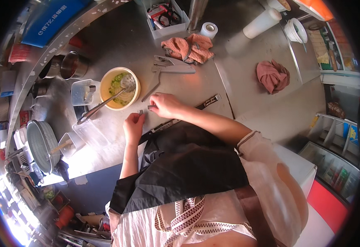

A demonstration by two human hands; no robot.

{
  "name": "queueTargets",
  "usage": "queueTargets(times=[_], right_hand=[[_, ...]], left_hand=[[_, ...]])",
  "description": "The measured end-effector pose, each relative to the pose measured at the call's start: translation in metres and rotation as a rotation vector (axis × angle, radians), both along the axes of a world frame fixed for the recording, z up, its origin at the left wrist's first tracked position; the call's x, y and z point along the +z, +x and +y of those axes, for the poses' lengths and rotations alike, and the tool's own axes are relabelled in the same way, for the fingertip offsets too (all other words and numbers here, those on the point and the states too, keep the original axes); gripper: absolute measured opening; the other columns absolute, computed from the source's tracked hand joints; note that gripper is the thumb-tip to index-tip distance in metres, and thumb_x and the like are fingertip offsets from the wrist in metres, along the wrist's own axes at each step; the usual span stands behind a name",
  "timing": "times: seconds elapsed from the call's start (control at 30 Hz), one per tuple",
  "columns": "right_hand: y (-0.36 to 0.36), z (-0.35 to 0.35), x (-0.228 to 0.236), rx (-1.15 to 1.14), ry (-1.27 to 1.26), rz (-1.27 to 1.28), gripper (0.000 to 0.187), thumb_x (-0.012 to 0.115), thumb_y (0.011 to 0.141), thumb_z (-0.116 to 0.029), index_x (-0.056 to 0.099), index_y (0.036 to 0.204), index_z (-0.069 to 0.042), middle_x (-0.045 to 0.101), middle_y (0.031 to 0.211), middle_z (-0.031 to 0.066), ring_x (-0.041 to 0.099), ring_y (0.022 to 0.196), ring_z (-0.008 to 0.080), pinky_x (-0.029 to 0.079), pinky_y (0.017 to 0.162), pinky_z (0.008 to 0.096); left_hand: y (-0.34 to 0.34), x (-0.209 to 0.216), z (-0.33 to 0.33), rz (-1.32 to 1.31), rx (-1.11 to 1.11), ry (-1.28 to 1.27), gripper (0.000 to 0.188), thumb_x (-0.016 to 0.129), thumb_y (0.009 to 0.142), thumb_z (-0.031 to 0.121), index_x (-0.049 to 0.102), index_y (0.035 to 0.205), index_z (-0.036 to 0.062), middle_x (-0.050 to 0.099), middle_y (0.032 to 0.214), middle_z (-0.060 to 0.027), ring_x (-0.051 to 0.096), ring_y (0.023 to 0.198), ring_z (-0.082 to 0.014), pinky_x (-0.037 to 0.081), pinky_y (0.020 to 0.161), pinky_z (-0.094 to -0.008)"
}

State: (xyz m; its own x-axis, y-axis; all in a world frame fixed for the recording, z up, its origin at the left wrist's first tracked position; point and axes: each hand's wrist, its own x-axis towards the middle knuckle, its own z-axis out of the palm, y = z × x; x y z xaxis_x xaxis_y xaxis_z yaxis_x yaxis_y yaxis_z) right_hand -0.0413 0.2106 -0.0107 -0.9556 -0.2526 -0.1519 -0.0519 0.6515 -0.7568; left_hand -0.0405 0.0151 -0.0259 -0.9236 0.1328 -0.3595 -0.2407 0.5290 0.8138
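My left hand [133, 125] has thumb and fingertips pinched together on a small grey piece [141, 112]; my right hand [165, 105] closes likewise on a small dark piece [151, 107]. Both sit just apart above the counter, too small and too covered by my fingers to make out. My right forearm hides part of a black strap [210, 101], whose lower end merges with my black apron [188, 160]. Beyond my hands lies a grey tool [180, 68], its kind unclear, beside a cream bowl [137, 96]; a spoon [106, 105] covers some of its green-flecked food. Glare washes out the far left.
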Motion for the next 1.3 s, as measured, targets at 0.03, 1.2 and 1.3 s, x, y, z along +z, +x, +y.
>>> queueTargets(times=[0.03, 1.2, 1.3], right_hand=[[-0.002, 0.007, -0.003, -0.062, -0.180, -0.221, 0.023, 0.059, 0.083, -0.021, 0.053, 0.094, -0.001, 0.060, 0.090, 0.0113, 0.062, 0.078, 0.0218, 0.049, 0.064, 0.0328], [-0.150, 0.129, 0.046, -0.275, 0.188, 0.597, 0.033, 0.066, 0.077, -0.032, 0.057, 0.093, -0.004, 0.061, 0.088, 0.0159, 0.061, 0.075, 0.0291, 0.049, 0.067, 0.0388], [-0.083, 0.108, 0.032, -0.069, 0.305, 0.362, 0.054, 0.073, 0.070, -0.033, 0.050, 0.113, -0.010, 0.053, 0.109, 0.0134, 0.052, 0.104, 0.0299, 0.044, 0.086, 0.0387]], left_hand=[[0.000, 0.008, 0.009, 0.013, -0.022, 0.049, 0.016, 0.065, 0.080, 0.016, 0.060, 0.077, 0.0001, 0.061, 0.063, -0.0028, 0.053, 0.055, -0.0066, 0.040, 0.048, -0.0200], [0.001, 0.049, 0.059, 0.294, -0.415, -0.143, 0.016, 0.064, 0.077, 0.016, 0.062, 0.089, 0.0050, 0.060, 0.070, -0.0082, 0.058, 0.064, -0.0260, 0.046, 0.059, -0.0361], [0.000, 0.044, 0.062, 0.362, -0.443, -0.122, 0.017, 0.065, 0.077, 0.015, 0.063, 0.090, 0.0044, 0.059, 0.068, -0.0089, 0.055, 0.059, -0.0223, 0.045, 0.056, -0.0329]])
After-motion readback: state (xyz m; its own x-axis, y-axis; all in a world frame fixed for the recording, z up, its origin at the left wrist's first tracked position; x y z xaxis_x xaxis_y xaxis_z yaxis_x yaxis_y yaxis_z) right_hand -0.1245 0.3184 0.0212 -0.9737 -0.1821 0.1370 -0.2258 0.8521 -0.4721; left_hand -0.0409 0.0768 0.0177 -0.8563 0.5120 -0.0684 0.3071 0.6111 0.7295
